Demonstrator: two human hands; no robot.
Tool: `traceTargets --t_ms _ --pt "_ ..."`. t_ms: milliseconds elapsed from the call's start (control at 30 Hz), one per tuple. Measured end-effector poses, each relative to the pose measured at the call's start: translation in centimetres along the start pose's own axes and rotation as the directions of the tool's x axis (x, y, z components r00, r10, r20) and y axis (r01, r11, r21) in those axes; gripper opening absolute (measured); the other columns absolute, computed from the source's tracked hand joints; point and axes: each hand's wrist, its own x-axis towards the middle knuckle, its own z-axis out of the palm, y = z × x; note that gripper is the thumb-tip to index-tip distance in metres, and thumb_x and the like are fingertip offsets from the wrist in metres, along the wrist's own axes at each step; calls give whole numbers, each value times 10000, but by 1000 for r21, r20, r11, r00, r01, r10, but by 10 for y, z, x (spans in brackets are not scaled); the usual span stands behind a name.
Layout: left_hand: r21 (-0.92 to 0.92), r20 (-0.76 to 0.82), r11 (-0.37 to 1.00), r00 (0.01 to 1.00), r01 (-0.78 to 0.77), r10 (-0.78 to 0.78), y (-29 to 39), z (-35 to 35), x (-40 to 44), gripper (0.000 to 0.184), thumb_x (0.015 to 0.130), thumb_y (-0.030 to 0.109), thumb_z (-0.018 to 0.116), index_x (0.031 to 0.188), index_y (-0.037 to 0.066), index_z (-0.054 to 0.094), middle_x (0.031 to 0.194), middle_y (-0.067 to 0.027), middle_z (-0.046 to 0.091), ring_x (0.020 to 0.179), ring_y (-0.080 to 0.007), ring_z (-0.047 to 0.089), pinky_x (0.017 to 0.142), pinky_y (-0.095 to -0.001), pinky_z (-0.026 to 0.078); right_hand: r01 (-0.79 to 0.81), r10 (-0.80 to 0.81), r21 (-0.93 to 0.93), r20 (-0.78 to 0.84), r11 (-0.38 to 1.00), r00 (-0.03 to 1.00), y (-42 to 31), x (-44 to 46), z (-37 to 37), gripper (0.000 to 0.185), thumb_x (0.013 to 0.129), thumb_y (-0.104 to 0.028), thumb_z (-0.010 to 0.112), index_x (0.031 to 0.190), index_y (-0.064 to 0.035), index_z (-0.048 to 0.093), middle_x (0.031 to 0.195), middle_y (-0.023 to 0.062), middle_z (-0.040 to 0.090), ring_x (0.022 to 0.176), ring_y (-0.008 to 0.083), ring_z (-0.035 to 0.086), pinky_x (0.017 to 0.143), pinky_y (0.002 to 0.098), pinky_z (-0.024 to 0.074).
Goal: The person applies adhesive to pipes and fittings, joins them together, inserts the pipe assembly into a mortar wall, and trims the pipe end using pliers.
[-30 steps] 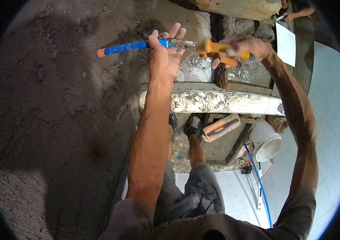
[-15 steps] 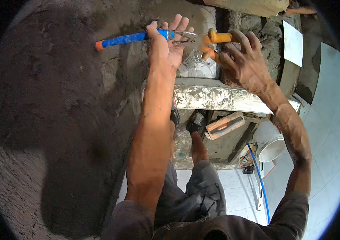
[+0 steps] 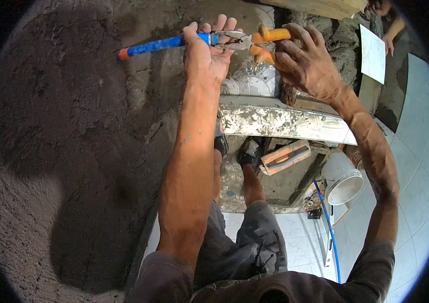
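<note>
My left hand (image 3: 207, 58) holds a blue tube (image 3: 161, 46) with an orange-red far end, pinned between thumb and palm, the other fingers spread. My right hand (image 3: 309, 63) grips pliers by their yellow-orange handles (image 3: 275, 34), which stand apart. The metal jaws of the pliers (image 3: 240, 40) lie at the right end of the tube, over my left fingers. Exactly what the jaws touch there is too small to tell.
Wet grey mortar (image 3: 73, 101) covers the left side. A splattered white ledge (image 3: 285, 121) crosses the middle. Below are a float (image 3: 286, 157), a white bucket (image 3: 343, 184), a blue hose (image 3: 328, 227) and a level. Another person's hand (image 3: 388, 44) is near a white tile (image 3: 372, 54) at upper right.
The pliers have moved left, and their jaws now meet the end of the blue tube. Their handles are farther apart than a second ago. The other person's hand has come down beside the white tile.
</note>
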Motion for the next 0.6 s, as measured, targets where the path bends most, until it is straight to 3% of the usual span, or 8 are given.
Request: traceTargets --t_ms 200,267,300,367,400,433,533,600 --pt "66 10 998 1000 15 -15 3 -2 2 261 1000 334 410 887 101 445 1286 -167 610 1214 -404 586 947 -620 514 30 -48 109 167 994 985 11 8 -15 393 745 -222 749 1093 -82 634 1143 69 604 1277 353 461 1092 533 326" --pt "-20 10 999 999 39 -39 2 -4 3 250 996 325 420 872 110 452 1279 -161 617 1217 -388 589 941 -612 510 1 -102 448 200 894 974 20 12 -16 379 793 -232 735 1117 -59 641 1132 93 635 1180 317 547 1067 497 378" --pt "-64 11 997 999 51 -50 2 -4 4 245 994 320 425 865 114 456 1275 -158 620 1219 -381 590 938 -608 508 -19 -133 597 210 802 969 24 14 -18 373 818 -237 729 1128 -47 644 1126 105 650 1131 299 590 1055 480 404" --pt "-53 11 997 998 56 -55 2 -4 3 230 989 318 445 875 118 453 1271 -155 622 1224 -369 589 949 -608 493 -512 -10 736 575 444 818 30 17 -26 398 865 -294 694 1148 -20 641 1107 133 670 1012 264 640 976 446 466" --pt "-47 12 997 998 58 -58 2 -4 3 223 986 316 455 879 120 451 1268 -153 623 1226 -363 588 954 -608 486 -713 -23 669 732 210 681 32 18 -28 417 888 -322 676 1158 -7 639 1098 146 680 953 247 665 936 429 498" --pt "-39 8 998 998 56 -56 2 -4 2 223 984 319 462 882 121 449 1266 -151 623 1227 -364 586 961 -609 480 -572 -127 820 570 28 812 47 10 -11 513 914 -403 637 1192 28 626 1106 167 687 922 211 672 843 375 537" --pt "-28 -8 998 998 56 -56 4 -2 -1 228 980 328 475 891 121 442 1258 -147 627 1230 -367 581 983 -616 463 -618 -283 516 585 -593 760 44 5 7 592 894 -456 637 1206 47 617 1105 167 690 961 210 662 855 364 529" --pt "-35 -32 998 998 61 -63 5 -1 -2 237 980 339 473 896 121 437 1247 -145 633 1230 -372 577 999 -628 451 -577 -121 707 585 -408 802 34 -4 1 510 908 -376 643 1198 42 617 1113 178 681 979 236 661 871 378 529"
